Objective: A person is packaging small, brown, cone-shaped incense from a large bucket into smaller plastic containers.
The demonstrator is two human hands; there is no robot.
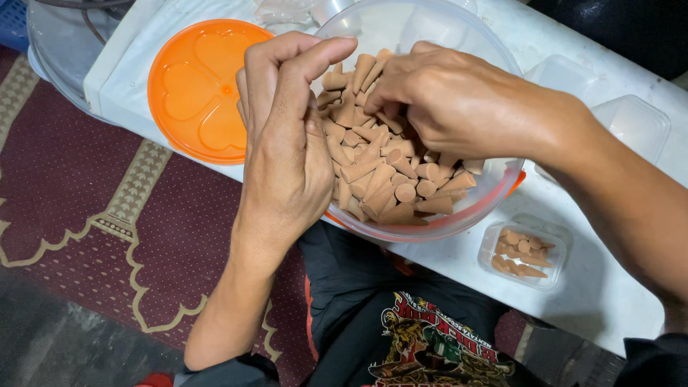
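A large clear plastic bowl [430, 29] on the white table holds a heap of small brown cones [390, 179]. My left hand [287, 143] hovers at the bowl's near left rim, fingers curled together with the index finger stretched over the cones; what lies in its palm is hidden. Over the heap, my right hand [459, 100] reaches into the bowl from the right, its fingertips pinched down among the cones.
An orange round lid [193, 89] lies left of the bowl. A small clear box [522, 254] filled with cones sits near the table's front edge. Empty clear boxes [631, 122] stand at the right. A patterned maroon rug [86, 186] covers the floor at left.
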